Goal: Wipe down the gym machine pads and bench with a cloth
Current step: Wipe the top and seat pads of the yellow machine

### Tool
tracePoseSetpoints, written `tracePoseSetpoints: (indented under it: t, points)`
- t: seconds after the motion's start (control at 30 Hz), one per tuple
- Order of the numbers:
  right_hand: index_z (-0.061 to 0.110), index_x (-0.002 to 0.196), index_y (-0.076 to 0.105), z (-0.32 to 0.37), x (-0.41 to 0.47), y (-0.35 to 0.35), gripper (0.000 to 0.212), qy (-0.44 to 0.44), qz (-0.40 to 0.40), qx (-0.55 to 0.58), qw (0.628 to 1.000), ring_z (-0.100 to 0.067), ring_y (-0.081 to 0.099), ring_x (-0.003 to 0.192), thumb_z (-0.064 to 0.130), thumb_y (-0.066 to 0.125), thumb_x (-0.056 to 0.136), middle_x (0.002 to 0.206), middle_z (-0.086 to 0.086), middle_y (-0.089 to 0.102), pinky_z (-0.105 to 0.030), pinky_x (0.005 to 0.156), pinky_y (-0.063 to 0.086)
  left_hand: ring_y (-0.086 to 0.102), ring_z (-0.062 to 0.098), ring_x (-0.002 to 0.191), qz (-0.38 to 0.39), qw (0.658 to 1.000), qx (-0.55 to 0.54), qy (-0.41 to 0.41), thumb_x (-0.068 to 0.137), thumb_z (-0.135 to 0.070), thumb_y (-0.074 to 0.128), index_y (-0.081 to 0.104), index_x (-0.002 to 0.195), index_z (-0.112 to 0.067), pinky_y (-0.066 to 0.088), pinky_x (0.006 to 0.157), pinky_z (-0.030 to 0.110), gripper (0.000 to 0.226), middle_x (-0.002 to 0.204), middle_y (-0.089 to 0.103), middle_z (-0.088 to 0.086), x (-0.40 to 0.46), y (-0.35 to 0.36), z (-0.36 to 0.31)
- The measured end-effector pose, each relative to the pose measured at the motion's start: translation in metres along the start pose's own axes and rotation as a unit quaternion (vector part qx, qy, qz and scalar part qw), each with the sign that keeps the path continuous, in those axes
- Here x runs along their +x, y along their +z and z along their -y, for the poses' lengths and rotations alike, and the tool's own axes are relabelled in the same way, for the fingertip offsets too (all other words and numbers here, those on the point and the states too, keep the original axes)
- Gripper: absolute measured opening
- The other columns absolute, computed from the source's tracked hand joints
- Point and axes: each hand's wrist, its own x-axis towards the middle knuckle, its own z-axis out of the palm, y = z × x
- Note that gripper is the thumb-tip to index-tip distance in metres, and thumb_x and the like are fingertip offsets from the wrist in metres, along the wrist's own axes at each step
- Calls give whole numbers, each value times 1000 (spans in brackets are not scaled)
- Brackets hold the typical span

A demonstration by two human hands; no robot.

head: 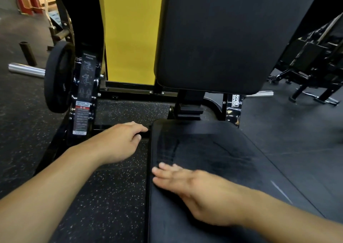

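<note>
Right hand point(202, 192) fingers flat on seat pad point(213, 150); left hand point(120, 140) fingers curled, empty | speckled floor point(111, 196)

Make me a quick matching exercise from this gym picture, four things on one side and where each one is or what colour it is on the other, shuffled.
Things:
1. right hand
2. left hand
3. weight plate
4. panel

Descriptions:
A. yellow
B. flat on the seat pad
C. on the chrome bar, far left
D. at the seat pad's left edge

Pairs: 1-B, 2-D, 3-C, 4-A
</note>
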Motion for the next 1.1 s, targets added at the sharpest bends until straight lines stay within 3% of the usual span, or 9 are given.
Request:
tracePoseSetpoints:
  t: [0.13,0.33,0.4,0.47,0.63,0.83,0.97,1.1]
  points:
    - [14,157,37,-20,8,0,68,0,-6,-37,999,-7,11,156,-5,42,91,168,2,22,-25,127,10,33,10,148,0,1000,-1,3,109,-30,39,46,150,-37,28,116,27,42,159,39,-14,4,0,-7]
    - [14,158,35,-88,88,-23,69,88,-59,-72,992,-16,18,155,-7,43,92,167,-3,21,-34,128,12,32,13,149,-1,999,26,-28,109,-29,37,42,152,-35,31,118,33,44,161,37,-11,4,-1,-7]
    - [17,160,31,-106,111,-32,69,135,-70,-69,986,-13,15,156,-5,41,95,169,0,18,-26,123,2,34,14,148,-2,999,36,-39,109,-29,36,42,153,-34,34,118,35,44,160,37,-10,3,-1,-6]
    - [17,160,30,-112,126,-36,67,162,-72,-57,982,-15,16,156,-4,40,97,169,0,18,-25,123,6,38,15,145,-2,998,42,-46,108,-30,36,42,152,-34,37,116,38,44,159,39,-11,4,-2,-3]
    - [19,157,37,-74,102,-21,66,90,-43,-56,993,-13,20,154,-2,40,95,166,2,27,-39,126,20,37,17,146,-7,997,56,-56,107,-31,38,41,152,-34,37,117,41,45,159,39,-7,4,-2,0]
    - [22,159,32,-23,17,-10,64,-28,22,-30,999,6,2,153,2,41,99,168,12,17,-18,124,5,9,8,157,-20,998,61,-18,109,-34,36,32,158,-31,17,125,33,49,167,25,-10,5,-3,-12]
    - [20,160,32,-45,37,-11,70,-12,7,-70,997,-5,9,155,-1,40,94,169,6,15,-24,126,10,9,8,157,-33,996,77,-9,109,-34,35,31,159,-31,14,125,30,50,168,24,-9,4,-4,-16]
    - [19,161,28,-89,88,-24,73,81,-38,-86,992,-14,17,155,-3,41,92,169,0,16,-34,126,19,5,8,157,-19,995,96,-22,110,-38,34,25,161,-30,10,126,29,53,170,17,-9,-4,-5,-15]
